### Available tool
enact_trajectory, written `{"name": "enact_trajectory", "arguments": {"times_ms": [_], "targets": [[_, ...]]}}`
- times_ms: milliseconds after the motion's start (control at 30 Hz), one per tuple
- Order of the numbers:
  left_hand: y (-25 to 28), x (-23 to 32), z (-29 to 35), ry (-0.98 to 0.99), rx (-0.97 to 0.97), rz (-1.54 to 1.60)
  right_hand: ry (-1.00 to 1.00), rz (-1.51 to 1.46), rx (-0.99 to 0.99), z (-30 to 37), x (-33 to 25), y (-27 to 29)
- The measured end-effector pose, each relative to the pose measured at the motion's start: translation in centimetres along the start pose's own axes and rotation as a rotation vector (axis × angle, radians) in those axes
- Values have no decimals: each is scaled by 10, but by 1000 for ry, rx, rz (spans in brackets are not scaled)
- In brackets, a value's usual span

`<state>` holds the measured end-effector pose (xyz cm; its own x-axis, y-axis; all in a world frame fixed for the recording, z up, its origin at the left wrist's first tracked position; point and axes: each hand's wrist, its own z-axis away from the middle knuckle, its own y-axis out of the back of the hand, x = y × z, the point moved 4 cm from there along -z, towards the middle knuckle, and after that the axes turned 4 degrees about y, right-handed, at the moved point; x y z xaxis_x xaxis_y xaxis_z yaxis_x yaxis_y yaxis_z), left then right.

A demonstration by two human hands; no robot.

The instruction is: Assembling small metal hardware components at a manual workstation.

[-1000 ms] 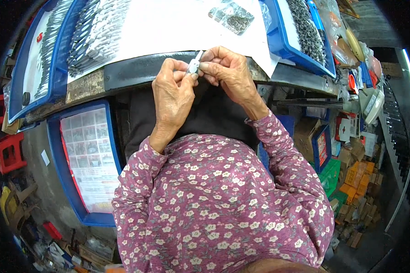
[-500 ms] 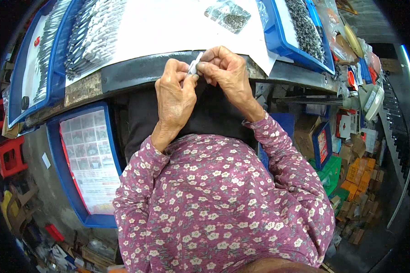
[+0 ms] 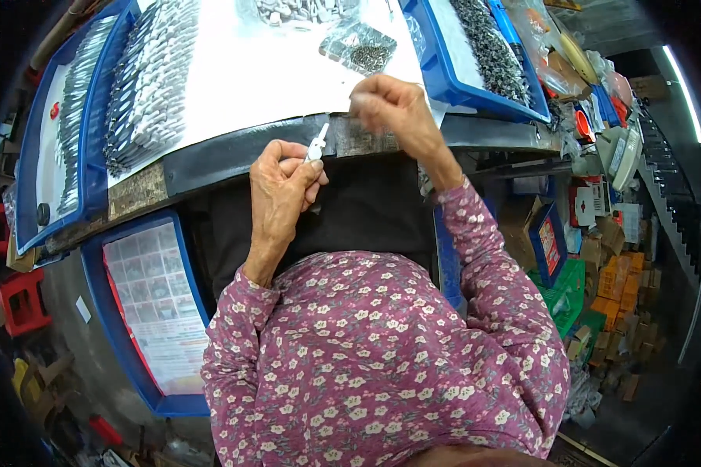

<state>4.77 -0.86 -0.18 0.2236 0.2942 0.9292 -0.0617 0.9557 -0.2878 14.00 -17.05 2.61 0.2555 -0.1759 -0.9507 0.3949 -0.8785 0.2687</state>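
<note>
My left hand [image 3: 276,187] is closed around a small white plastic piece [image 3: 317,146] with a thin stem pointing up, just in front of the table edge. My right hand [image 3: 405,115] is apart from it, to the right above the edge of the white paper [image 3: 265,86]. Its fingers are bent and smeared by motion, so whether they hold anything is hidden. Beyond that hand lies a clear bag of small metal parts [image 3: 368,56]. Several grey and white pieces [image 3: 308,9] lie at the far edge.
On the left are stacked rows of white and dark pieces [image 3: 154,86] and a blue tray [image 3: 93,117] of slim parts. A blue tray [image 3: 463,92] of small dark parts stands at the right. Under the table's left side is another blue tray [image 3: 175,405]; boxes crowd the right.
My right hand has let go of the white piece and moved right and away from my left hand, which keeps it. The view has shifted, showing more of the table's far side.
</note>
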Motion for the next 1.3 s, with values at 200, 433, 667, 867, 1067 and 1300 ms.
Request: {"name": "enact_trajectory", "arguments": {"times_ms": [200, 433, 667, 867, 1067, 1300], "targets": [[1, -2, 0, -22, -25, -17, 325, 769, 177, -51, 25, 43], [4, -3, -2, -3, -19, 11, 310, 1014, 177, -72, 48, 37], [4, -3, -1, -6, -26, -4, 239, 995, 98, -79, 52, 40], [7, -3, 0, -3, -25, -1, 202, 610, 136, -74, 51, 53], [7, -4, 0, 6, -24, 14, 178, 551, 95, -70, 45, 54], [7, -4, 0, 19, -16, 40, 177, 516, 86, -69, 46, 53]]}}
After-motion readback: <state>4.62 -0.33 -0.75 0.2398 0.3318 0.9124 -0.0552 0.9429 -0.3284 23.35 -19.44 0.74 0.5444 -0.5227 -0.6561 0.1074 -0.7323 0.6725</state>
